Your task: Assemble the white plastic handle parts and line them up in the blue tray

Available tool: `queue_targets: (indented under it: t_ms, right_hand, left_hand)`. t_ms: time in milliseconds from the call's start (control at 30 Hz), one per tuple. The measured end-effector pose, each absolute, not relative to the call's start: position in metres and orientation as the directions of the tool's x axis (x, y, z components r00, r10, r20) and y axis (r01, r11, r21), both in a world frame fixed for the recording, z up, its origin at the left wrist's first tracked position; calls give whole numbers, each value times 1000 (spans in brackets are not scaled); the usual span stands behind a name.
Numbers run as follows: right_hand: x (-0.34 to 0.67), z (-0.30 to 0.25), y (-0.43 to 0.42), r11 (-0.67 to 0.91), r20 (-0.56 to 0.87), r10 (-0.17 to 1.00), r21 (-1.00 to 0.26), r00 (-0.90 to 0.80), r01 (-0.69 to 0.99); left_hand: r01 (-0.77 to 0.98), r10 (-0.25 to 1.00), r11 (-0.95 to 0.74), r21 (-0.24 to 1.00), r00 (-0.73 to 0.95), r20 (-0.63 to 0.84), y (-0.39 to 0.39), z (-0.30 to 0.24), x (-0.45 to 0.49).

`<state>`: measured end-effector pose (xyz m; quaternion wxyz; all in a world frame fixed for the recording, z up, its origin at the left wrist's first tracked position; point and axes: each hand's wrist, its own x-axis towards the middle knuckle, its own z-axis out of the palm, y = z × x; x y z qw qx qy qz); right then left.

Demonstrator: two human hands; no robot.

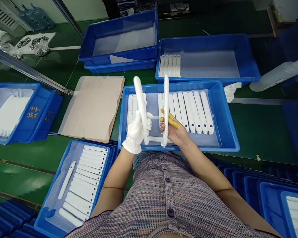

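Note:
My left hand, in a white glove, is closed round a long white plastic strip with rounded ends, held nearly upright. In my right hand, with yellow finger cots on its fingers, a second white strip stands on edge, gripped near its lower half. The two strips are apart, side by side above a blue tray. Inside that tray lie several similar white strips in a row, each with a dark hole near its lower end. More strips lie at the tray's left, partly hidden by my left hand.
Behind stand a blue tray with several strips and stacked blue trays. A lined cardboard sheet lies left. Another tray of strips sits lower left. A white bottle and crumpled tissue are at right.

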<state>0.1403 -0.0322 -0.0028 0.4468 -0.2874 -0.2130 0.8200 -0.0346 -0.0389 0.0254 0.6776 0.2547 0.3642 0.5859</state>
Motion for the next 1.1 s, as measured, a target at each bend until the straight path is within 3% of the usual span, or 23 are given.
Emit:
queue_targets:
  t_ms: [167,433,767,1100]
  right_hand:
    - [137,3,-33,-543,-291,838,-530,-462,-651]
    - [137,0,-38,-415,-240,905,-677,-350,-608]
    - [135,9,-36,-495,-272,867,-560,-418,-664]
    - [130,-9,-53,-306,-139,929,-809,-343,-502]
  left_hand:
    - [-624,961,277,731,173,-216,-51,27,-18]
    - [-630,950,306,714,149,-276,-51,32,-20]
    - [-668,958,277,691,132,-256,-43,24,-24]
    - [-616,967,226,755,52,-248,-45,20,-12]
